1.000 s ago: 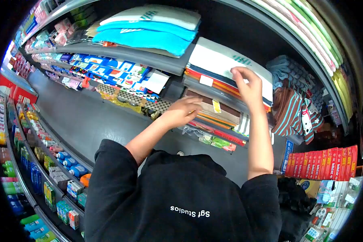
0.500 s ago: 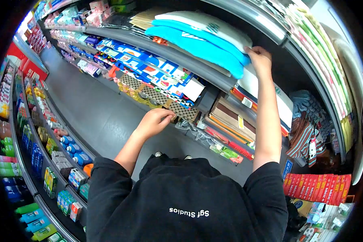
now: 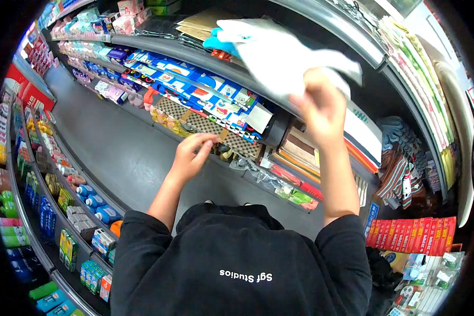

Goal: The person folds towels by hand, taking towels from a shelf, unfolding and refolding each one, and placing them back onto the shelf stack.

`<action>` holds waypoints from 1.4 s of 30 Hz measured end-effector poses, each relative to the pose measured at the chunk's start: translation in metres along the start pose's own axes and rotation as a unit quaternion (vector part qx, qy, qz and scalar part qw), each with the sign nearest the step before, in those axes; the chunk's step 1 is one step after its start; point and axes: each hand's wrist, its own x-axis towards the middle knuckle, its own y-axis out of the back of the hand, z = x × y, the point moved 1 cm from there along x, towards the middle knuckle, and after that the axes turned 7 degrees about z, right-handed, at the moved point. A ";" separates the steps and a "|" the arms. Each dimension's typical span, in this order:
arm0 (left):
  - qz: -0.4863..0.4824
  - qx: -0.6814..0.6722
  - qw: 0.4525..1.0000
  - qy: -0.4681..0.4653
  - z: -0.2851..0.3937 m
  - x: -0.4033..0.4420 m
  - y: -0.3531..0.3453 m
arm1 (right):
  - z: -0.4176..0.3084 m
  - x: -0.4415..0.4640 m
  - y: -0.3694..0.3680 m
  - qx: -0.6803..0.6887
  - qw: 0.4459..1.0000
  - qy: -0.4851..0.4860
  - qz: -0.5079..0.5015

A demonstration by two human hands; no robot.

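My right hand [image 3: 321,108] is closed on a white towel [image 3: 284,52], which is blurred and partly lifted off the shelf. A bit of blue towel [image 3: 229,46] shows at its left end. Just right of my right hand lies a white towel with green print [image 3: 366,126], on top of a folded stack. My left hand [image 3: 194,152] hangs over the aisle near checkered packages [image 3: 197,125], thumb and index finger close together. I cannot make out anything between them.
Blue patterned packages [image 3: 195,87] line the shelf at centre left. Striped towels [image 3: 397,176] hang at the right above red boxes [image 3: 411,235]. Shelves with bottles [image 3: 106,213] stand at the left beside the grey floor [image 3: 116,142].
My right hand has moved left and down, pulling up the top white towel, which was lying flat over the blue ones. My left hand has shifted slightly.
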 end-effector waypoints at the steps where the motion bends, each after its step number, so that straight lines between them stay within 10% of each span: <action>1: 0.084 -0.076 0.993 0.032 0.005 0.000 0.003 | -0.022 -0.006 -0.007 -0.013 0.995 0.079 -0.067; 6: 0.254 -0.272 0.928 0.011 0.015 -0.001 0.039 | -0.037 -0.053 -0.042 0.098 0.960 -0.027 -0.261; 11: -0.041 -0.090 0.995 0.024 0.018 -0.001 0.017 | 0.031 -0.133 -0.069 0.082 0.945 -0.246 -0.199; 15: -0.203 0.003 0.978 -0.057 0.017 -0.019 -0.026 | 0.028 -0.159 -0.083 -0.012 0.962 -0.193 -0.193; 37: -0.252 0.104 0.962 -0.014 -0.030 -0.048 -0.031 | 0.019 -0.199 -0.058 -0.053 0.959 -0.278 -0.004; 42: -0.098 0.036 0.995 -0.001 -0.019 -0.041 -0.023 | 0.027 -0.208 -0.052 -0.058 0.949 -0.308 -0.038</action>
